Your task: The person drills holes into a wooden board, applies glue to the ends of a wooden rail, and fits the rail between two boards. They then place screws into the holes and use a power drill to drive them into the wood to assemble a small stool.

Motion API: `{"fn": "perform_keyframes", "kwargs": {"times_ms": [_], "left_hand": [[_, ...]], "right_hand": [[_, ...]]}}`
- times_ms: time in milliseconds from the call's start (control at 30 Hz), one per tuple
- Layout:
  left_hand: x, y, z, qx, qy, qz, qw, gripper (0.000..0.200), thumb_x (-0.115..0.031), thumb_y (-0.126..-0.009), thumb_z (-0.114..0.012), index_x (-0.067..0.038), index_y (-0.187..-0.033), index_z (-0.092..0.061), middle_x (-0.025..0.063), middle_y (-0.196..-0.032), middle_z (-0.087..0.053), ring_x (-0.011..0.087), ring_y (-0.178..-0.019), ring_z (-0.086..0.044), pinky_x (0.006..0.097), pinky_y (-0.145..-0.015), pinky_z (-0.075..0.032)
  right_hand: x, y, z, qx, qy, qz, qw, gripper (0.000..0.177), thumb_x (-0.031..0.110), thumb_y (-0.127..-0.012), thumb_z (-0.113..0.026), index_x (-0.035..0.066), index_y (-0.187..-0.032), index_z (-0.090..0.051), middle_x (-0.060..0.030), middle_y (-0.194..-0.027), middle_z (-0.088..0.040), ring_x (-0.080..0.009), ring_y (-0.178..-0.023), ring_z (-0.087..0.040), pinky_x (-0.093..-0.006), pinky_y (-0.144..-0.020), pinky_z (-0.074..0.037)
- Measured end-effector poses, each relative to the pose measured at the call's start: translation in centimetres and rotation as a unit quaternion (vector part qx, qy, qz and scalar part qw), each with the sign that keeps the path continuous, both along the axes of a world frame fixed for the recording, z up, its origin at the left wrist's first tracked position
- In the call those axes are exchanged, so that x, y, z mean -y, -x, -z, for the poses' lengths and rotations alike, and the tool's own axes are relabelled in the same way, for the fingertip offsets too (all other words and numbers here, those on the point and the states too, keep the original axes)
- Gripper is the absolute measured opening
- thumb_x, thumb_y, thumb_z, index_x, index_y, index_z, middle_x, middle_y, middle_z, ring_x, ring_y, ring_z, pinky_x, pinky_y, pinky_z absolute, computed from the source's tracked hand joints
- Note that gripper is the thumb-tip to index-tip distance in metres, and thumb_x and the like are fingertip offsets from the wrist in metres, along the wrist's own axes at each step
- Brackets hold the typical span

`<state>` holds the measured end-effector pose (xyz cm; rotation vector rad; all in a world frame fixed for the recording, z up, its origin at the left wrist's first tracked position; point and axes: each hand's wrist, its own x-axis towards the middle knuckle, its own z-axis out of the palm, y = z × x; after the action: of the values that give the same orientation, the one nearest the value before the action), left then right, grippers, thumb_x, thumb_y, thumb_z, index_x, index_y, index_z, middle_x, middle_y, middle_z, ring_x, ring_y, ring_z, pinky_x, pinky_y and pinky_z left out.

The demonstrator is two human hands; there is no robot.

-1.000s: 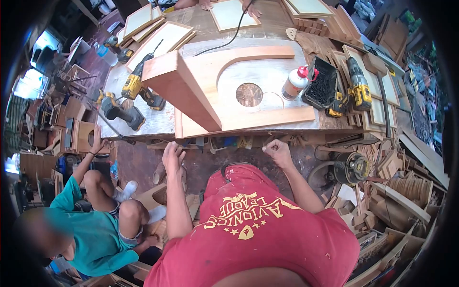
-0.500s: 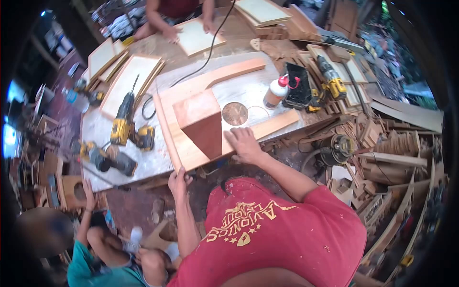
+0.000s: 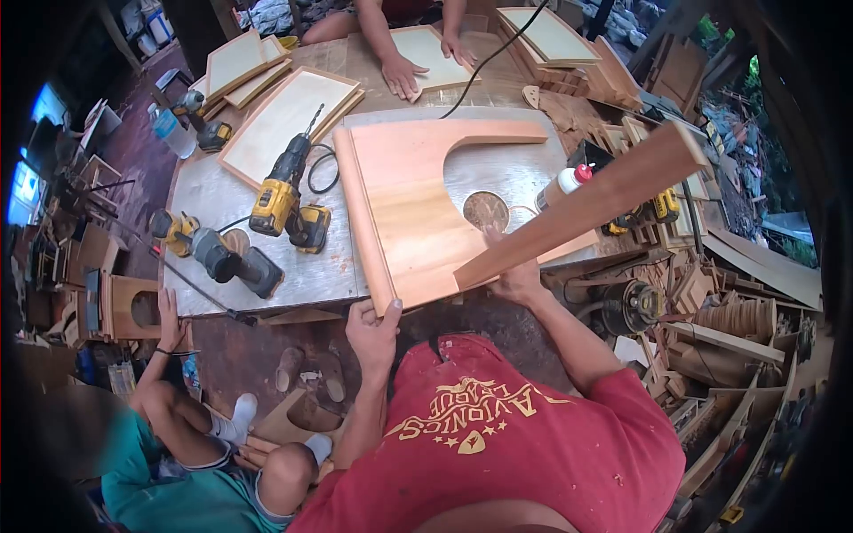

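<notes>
A wooden panel (image 3: 400, 182) with a U-shaped cutout lies on the metal-topped table (image 3: 213, 289), a trim strip (image 3: 360, 222) along its left edge. From its near side a long wooden board (image 3: 586, 200) rises and slants to the right. My left hand (image 3: 373, 327) is closed round the panel's near left corner, thumb on top. My right hand (image 3: 518, 282) grips the panel's near edge, partly hidden behind the board. A glue bottle (image 3: 564, 186) with a red cap stands beyond the board. The table's round hole (image 3: 486, 213) shows through the cutout.
A yellow drill (image 3: 280, 195) and another power tool (image 3: 222, 258) stand left of the panel. Framed panels (image 3: 284, 115) are stacked behind. Across the table a person's hands (image 3: 404, 75) rest on a panel. Another person (image 3: 195, 462) sits at lower left. Wood scraps lie at right.
The board, upright and broad-faced before, now slants right. My left hand has closed round the panel's corner, and my right hand has moved partly behind the board. The view has shifted.
</notes>
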<state>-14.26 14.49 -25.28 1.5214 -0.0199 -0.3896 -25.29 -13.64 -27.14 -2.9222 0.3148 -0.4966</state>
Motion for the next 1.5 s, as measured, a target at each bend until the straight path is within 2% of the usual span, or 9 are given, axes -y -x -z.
{"fn": "perform_keyframes", "kwargs": {"times_ms": [500,833,1000,1067,1133,1300,1400,1433,1500], "left_hand": [[1.0,-4.3,-20.7,0.364,-0.059,-0.085,0.926,0.030,-0.019,-0.084,-0.084,-0.002,-0.089,-0.060,0.0006,-0.072,-0.061,0.0035,-0.059,-0.048,0.0198,-0.051,-0.036],[2.7,-5.3,-32.0,0.594,-0.086,-0.156,0.784,0.031,-0.019,-0.087,-0.082,0.002,-0.105,-0.066,0.0068,-0.090,-0.070,0.0106,-0.080,-0.063,0.0235,-0.075,-0.051],[4.6,-7.2,-34.1,0.676,-0.159,-0.143,0.705,0.033,-0.023,-0.088,-0.081,0.001,-0.108,-0.068,0.0072,-0.098,-0.069,0.0119,-0.085,-0.063,0.0240,-0.079,-0.051],[6.4,-6.9,-35.0,0.647,-0.145,-0.113,0.740,0.031,-0.022,-0.088,-0.080,0.000,-0.107,-0.068,0.0039,-0.093,-0.070,0.0103,-0.083,-0.063,0.0243,-0.077,-0.052],[8.0,-7.1,-34.9,0.700,-0.143,-0.146,0.685,0.033,-0.025,-0.084,-0.082,-0.004,-0.106,-0.070,0.0043,-0.086,-0.070,0.0082,-0.078,-0.063,0.0234,-0.072,-0.052],[8.8,-6.9,-33.9,0.696,-0.116,-0.143,0.694,0.033,-0.025,-0.086,-0.082,-0.003,-0.108,-0.071,0.0034,-0.091,-0.070,0.0094,-0.085,-0.065,0.0242,-0.079,-0.053],[9.0,-8.1,-33.5,0.721,-0.047,-0.176,0.669,0.029,-0.026,-0.077,-0.082,-0.007,-0.096,-0.070,0.0067,-0.074,-0.071,0.0138,-0.069,-0.069,0.0296,-0.067,-0.056],[9.2,-7.9,-33.1,0.721,-0.035,-0.148,0.676,0.026,-0.018,-0.086,-0.081,-0.004,-0.105,-0.069,0.0067,-0.092,-0.074,0.0098,-0.076,-0.067,0.0249,-0.070,-0.055],[10.4,-8.6,-32.4,0.721,0.120,-0.090,0.677,0.027,0.000,-0.082,-0.073,-0.001,-0.107,-0.062,0.0028,-0.068,-0.061,0.0076,-0.059,-0.055,0.0268,-0.053,-0.047]], "right_hand": [[-4.9,-5.2,-9.8,0.286,-0.114,-0.019,0.951,0.060,0.020,-0.070,-0.081,0.009,-0.122,-0.052,-0.0195,-0.102,-0.063,-0.0407,-0.089,-0.061,-0.0527,-0.074,-0.046],[-11.2,-8.9,-16.4,0.335,-0.336,-0.036,0.880,0.056,0.021,-0.077,-0.075,0.007,-0.126,-0.052,-0.0241,-0.117,-0.057,-0.0452,-0.112,-0.057,-0.0523,-0.095,-0.047],[-11.8,-11.7,-17.1,0.315,-0.447,-0.030,0.837,0.052,0.019,-0.078,-0.072,0.011,-0.127,-0.055,-0.0230,-0.123,-0.056,-0.0443,-0.114,-0.057,-0.0497,-0.099,-0.046],[-11.7,-12.8,-17.5,0.294,-0.417,-0.042,0.859,0.043,0.018,-0.080,-0.068,0.009,-0.121,-0.059,-0.0238,-0.118,-0.059,-0.0441,-0.114,-0.057,-0.0501,-0.096,-0.048],[-11.6,-14.3,-17.0,0.310,-0.324,-0.079,0.890,0.039,0.017,-0.080,-0.067,0.008,-0.117,-0.062,-0.0233,-0.112,-0.063,-0.0430,-0.111,-0.061,-0.0495,-0.092,-0.050],[-11.7,-14.8,-16.0,0.345,-0.399,-0.084,0.845,0.035,0.025,-0.084,-0.067,0.005,-0.113,-0.063,-0.0190,-0.090,-0.070,-0.0383,-0.093,-0.068,-0.0477,-0.083,-0.052],[-10.9,-15.2,-14.2,0.243,-0.316,-0.101,0.911,0.035,0.024,-0.085,-0.065,0.004,-0.114,-0.062,-0.0204,-0.104,-0.066,-0.0391,-0.102,-0.063,-0.0490,-0.089,-0.048],[-10.5,-15.5,-13.1,0.233,-0.282,-0.104,0.925,0.037,0.023,-0.086,-0.063,0.004,-0.117,-0.061,-0.0208,-0.111,-0.064,-0.0394,-0.107,-0.059,-0.0504,-0.093,-0.045],[-9.3,-16.2,-9.9,0.169,-0.211,-0.090,0.959,0.042,0.021,-0.088,-0.058,0.004,-0.127,-0.057,-0.0204,-0.120,-0.060,-0.0392,-0.118,-0.052,-0.0540,-0.097,-0.040]]}}
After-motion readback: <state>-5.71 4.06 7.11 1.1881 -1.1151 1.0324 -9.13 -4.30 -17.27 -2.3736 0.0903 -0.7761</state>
